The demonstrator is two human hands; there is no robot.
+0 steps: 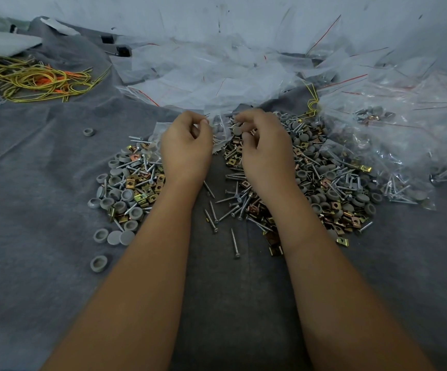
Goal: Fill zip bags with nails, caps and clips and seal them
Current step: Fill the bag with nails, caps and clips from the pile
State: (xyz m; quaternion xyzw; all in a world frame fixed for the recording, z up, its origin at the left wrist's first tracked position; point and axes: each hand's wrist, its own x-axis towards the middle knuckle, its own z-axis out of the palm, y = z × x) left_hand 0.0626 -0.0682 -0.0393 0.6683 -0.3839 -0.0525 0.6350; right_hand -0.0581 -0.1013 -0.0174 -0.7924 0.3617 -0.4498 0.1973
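Left hand [186,145] fingers pinch zip bag [218,129] | right hand [263,145] fingers pinch caps [237,129]

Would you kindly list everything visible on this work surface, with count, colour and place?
small zip bag: one, clear, between the hands, some grey caps inside
loose hardware pile: many; grey caps, silver nails, brass clips; centre, both sides of the arms
empty zip bags: many, clear with red strips, far centre
filled bags: several, clear, right
wire ties: a tangle, yellow and orange, far left
cloth: one, grey, covering the surface
left hand: pinches the bag's edge
right hand: fingers curled at the bag's mouth; grip contents unclear
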